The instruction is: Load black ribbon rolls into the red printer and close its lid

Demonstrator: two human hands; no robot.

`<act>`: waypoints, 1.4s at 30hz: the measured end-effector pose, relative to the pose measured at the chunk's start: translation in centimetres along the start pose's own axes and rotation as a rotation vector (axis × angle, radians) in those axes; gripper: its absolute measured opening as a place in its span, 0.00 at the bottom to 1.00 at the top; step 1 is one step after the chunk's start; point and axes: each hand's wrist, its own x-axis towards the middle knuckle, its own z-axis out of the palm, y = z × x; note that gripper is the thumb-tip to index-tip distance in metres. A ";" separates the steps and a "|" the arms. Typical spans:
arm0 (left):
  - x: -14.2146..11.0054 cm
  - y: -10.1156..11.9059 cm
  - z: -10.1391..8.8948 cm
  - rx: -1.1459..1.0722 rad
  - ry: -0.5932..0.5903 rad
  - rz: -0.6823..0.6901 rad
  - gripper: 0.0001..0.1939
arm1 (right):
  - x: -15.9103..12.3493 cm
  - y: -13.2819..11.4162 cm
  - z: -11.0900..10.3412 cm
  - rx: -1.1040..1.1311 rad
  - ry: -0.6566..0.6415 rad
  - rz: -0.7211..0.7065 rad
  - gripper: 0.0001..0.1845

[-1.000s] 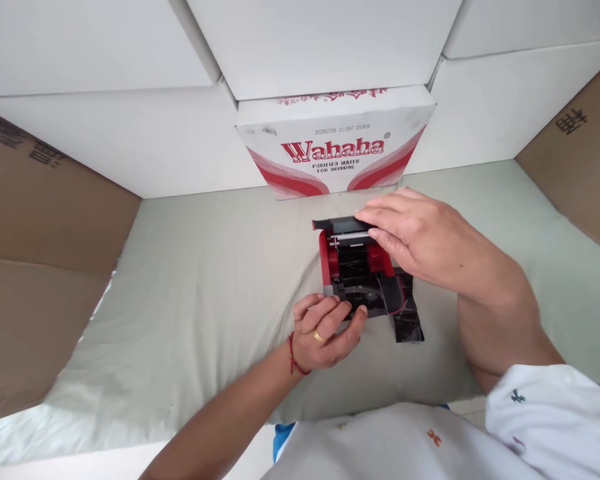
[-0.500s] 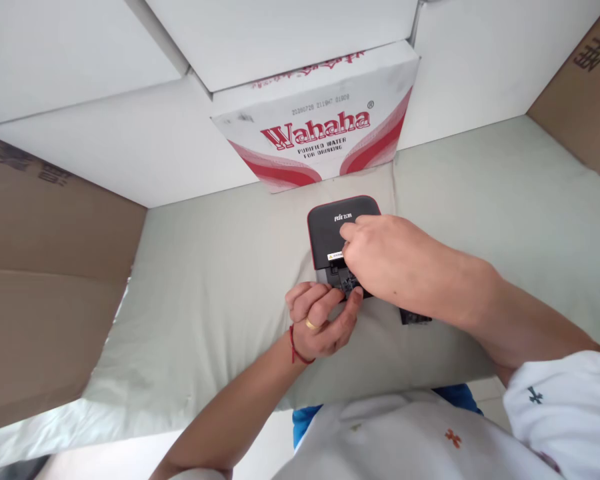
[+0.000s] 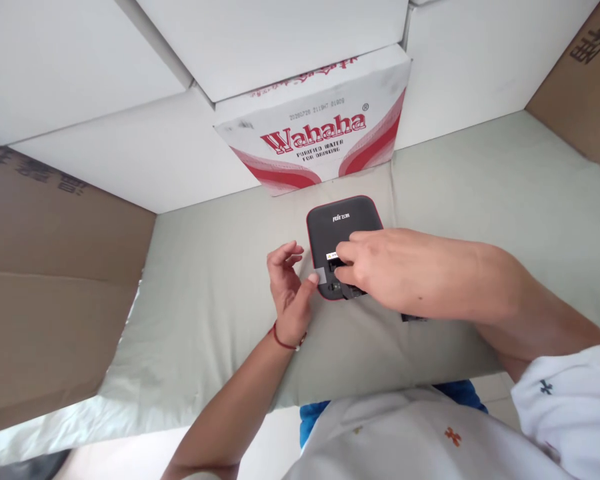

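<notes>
A small black receipt printer with a red edge lies on the cloth, its lid down. My right hand covers its right side, the fingers bent together at the slot. A crumpled black film strip comes out under those fingers; what they grip is hidden. My left hand is open at the printer's left side, fingers apart, its thumb touching a grey tab on the edge. Another black film piece shows below my right wrist.
A Wahaha water carton stands behind the printer, against stacked white boxes. Brown cardboard closes off the left, and another brown cardboard side stands at the right. Pale green cloth covers the surface.
The printer's lid, raised at first with the red inside showing, has come down under my right hand. My left hand has let go of the front and moved left, its fingers opening.
</notes>
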 end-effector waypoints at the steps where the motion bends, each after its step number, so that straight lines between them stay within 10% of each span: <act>1: 0.3 -0.2 0.0 -0.087 -0.036 -0.087 0.31 | -0.1 -0.2 0.2 0.003 -0.003 -0.011 0.15; 9: 1.0 -0.1 0.9 -0.484 -0.218 -0.384 0.44 | -2.1 -1.5 3.5 -0.174 0.179 -0.131 0.04; 17: 1.6 -0.4 0.7 -0.540 -0.290 -0.375 0.51 | -1.3 -3.2 3.2 -0.177 -0.022 -0.097 0.04; 29: 1.6 -2.3 0.9 -0.492 -0.337 -0.273 0.51 | -0.9 -1.3 1.3 -0.011 0.018 -0.070 0.08; 33: 1.7 -2.9 0.9 -0.495 -0.363 -0.260 0.51 | 1.1 0.9 0.6 0.045 0.180 0.186 0.15; 42: 2.0 -3.1 1.0 -0.540 -0.384 -0.248 0.48 | 6.5 1.4 1.0 -0.031 0.045 0.516 0.17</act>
